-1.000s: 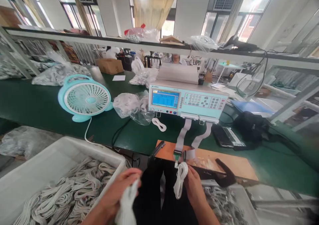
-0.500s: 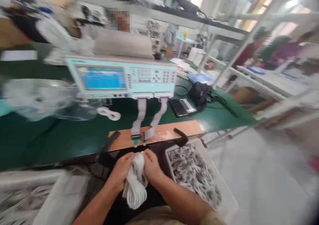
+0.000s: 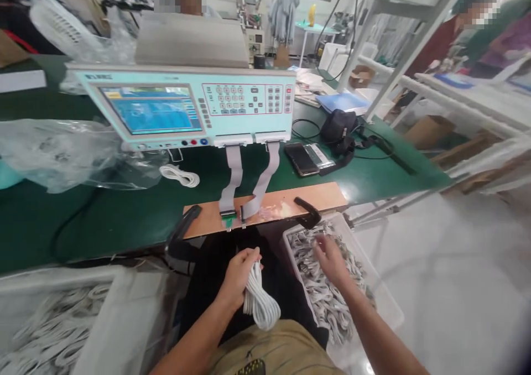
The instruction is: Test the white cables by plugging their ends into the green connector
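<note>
My left hand (image 3: 239, 275) is closed around a coiled bundle of white cables (image 3: 262, 303), its loops hanging down over my lap. My right hand (image 3: 331, 259) reaches over a white bin (image 3: 390, 308) at my right side. Its slightly bent fingers look apart, with nothing visible in them, close above the heaped white cable coils (image 3: 332, 303). In front of me, two grey ribbon cables (image 3: 235, 178) run from a light-blue tester (image 3: 244, 120) with a lit screen down to small connectors (image 3: 229, 220) on a wooden board (image 3: 286, 206).
Black clamp-like handles (image 3: 309, 212) stick out at the board's ends. A second bin (image 3: 112, 286) of coils stands at left. On the green table lie a loose white cable (image 3: 180, 176), clear plastic bags (image 3: 62, 154), a phone (image 3: 301, 159) and a black pouch (image 3: 338, 126). People work beyond.
My right hand has left the cable bundle and moved right, over the bin. My left hand still grips the bundle, now a little farther right in the view. The camera view has shifted.
</note>
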{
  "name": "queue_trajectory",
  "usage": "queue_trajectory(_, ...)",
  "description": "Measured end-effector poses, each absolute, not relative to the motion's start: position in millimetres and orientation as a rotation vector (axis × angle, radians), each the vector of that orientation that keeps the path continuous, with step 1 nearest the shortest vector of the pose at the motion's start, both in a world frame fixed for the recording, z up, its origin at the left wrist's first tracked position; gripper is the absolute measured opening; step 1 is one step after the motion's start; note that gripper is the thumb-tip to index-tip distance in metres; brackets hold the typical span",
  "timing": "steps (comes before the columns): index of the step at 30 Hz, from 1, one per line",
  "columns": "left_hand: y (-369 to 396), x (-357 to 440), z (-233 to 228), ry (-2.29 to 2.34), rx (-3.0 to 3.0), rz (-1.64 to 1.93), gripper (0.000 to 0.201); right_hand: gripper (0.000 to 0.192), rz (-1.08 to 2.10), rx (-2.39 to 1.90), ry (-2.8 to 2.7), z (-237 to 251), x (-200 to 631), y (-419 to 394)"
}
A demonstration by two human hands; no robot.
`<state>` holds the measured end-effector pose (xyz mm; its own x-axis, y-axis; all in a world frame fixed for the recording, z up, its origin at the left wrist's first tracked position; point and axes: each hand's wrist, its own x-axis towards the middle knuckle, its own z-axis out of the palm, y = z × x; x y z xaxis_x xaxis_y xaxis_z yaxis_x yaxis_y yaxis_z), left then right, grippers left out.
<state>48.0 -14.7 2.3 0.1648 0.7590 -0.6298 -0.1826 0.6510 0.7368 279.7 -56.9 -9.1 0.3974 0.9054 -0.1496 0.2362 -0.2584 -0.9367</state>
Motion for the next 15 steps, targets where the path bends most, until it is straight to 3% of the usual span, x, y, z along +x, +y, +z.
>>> queue_trajectory(3,-17.7,48.1,0.6,1.293,0.801,0.866,0.031,0.02,1.383,-1.424,-1.268,-8.7,221.5,-65.9)
queue_trajectory(5,-20.6,43.1,2.5,1.337,1.063,0.989,0.025,0.021,1.521,-1.305,-1.312,-8.0,182.7,-67.5)
queue_trajectory(9,-25.5,24.6,6.2,1.376,1.218,1.077,0.015,0.021,1.362,-1.323,-1.407,-6.3,143.7,-62.0)
queue_trajectory(15,-32.3,5.5,0.6,1.38,1.08,1.036,0.024,0.018,1.179,-1.339,-1.588,-6.9,141.1,-62.6)
